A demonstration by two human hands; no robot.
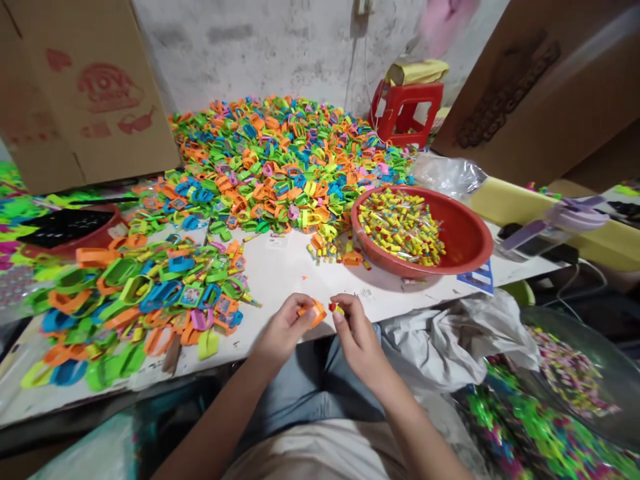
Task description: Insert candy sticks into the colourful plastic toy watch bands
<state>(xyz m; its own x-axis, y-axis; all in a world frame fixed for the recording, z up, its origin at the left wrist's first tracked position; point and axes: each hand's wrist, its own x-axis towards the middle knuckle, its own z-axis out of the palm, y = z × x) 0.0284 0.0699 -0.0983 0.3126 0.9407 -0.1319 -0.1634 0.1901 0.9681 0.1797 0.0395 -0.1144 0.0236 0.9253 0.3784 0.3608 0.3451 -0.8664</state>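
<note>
My left hand (284, 325) is closed on a small orange plastic frame piece (315, 311) just above the white table's front edge (280, 273). My right hand (356, 328) pinches a tiny yellow stick with a red tip (335, 308) right beside the orange piece. A red bowl (470, 230) of yellow and red sticks (400, 225) stands to the right of my hands. A big heap of colourful plastic frames (280, 160) covers the back of the table, and a smaller pile of them (135, 293) lies to my left.
A large cardboard box (85, 87) stands at the back left, next to a dark basket (65, 227). A red stool (406, 110) sits against the wall. Clear plastic bags (550, 393) of coloured parts and crumpled cloth (450, 340) lie at my right.
</note>
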